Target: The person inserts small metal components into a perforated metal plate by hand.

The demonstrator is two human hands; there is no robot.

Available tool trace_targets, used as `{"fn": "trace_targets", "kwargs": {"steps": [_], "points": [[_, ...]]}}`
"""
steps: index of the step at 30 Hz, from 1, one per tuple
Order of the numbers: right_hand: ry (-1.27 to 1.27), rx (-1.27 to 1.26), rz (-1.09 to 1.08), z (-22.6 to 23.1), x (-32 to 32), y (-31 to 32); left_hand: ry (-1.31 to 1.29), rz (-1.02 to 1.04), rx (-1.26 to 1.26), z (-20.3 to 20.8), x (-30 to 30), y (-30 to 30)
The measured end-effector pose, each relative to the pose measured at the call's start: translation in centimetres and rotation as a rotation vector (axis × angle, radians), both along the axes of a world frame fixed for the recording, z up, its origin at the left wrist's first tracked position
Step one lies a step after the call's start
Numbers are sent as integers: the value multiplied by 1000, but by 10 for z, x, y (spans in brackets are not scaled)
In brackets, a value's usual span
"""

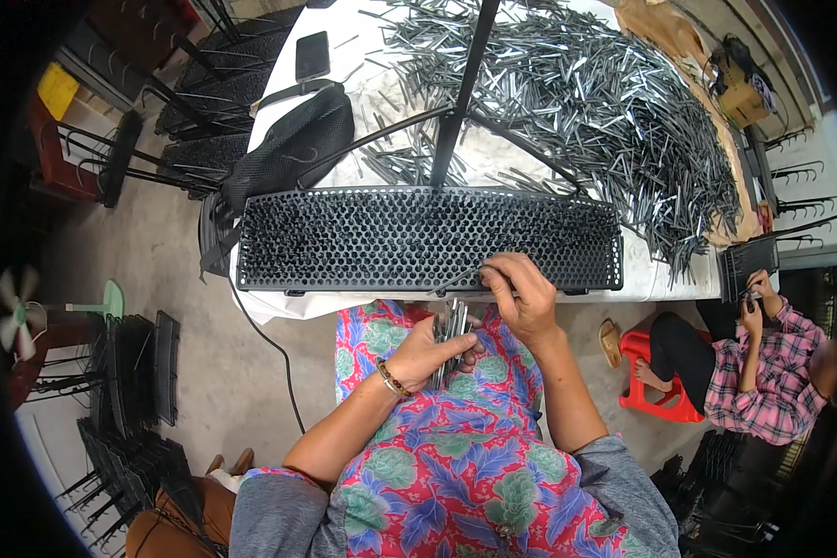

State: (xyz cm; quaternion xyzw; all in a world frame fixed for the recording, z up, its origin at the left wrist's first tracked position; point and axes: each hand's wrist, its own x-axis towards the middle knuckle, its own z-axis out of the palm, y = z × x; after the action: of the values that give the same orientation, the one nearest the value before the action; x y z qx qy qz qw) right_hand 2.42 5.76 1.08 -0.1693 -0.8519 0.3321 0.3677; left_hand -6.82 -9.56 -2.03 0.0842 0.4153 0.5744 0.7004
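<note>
My left hand [430, 356] is closed round a bundle of thin dark strips [453, 318], their ends sticking up past the fingers. Just ahead and to the right, my right hand [523, 296] pinches a single dark strip [454, 282] between thumb and fingertips. That strip lies close to the front edge of a black perforated panel [335, 240] with rows of round holes. Many holes look filled with dark pieces, though single pieces are too small to tell apart. Black bars rise from the panel's back to an upright post [463, 98].
A large heap of loose strips [614, 121] covers the white-topped table [367, 177]. At its left lie a phone [312, 56] and a black mesh bag [298, 139]. Another person [763, 367] sits right, near a red stool [656, 386]. Black racks and a fan [19, 312] stand left.
</note>
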Motion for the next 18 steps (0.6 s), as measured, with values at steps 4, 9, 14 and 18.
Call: {"fn": "trace_targets", "kwargs": {"steps": [4,9,14,18], "points": [[-25,-55,-63,-4,4,-2,1,4,4,0,-1,0],[-33,44,-45,-6,5,-4,3,8,-6,0,0,1],[-53,49,-39,-7,7,-7,1,18,-6,2,0,0],[-49,82,-37,-3,6,-10,25,-2,7,2,-2,-3]]}}
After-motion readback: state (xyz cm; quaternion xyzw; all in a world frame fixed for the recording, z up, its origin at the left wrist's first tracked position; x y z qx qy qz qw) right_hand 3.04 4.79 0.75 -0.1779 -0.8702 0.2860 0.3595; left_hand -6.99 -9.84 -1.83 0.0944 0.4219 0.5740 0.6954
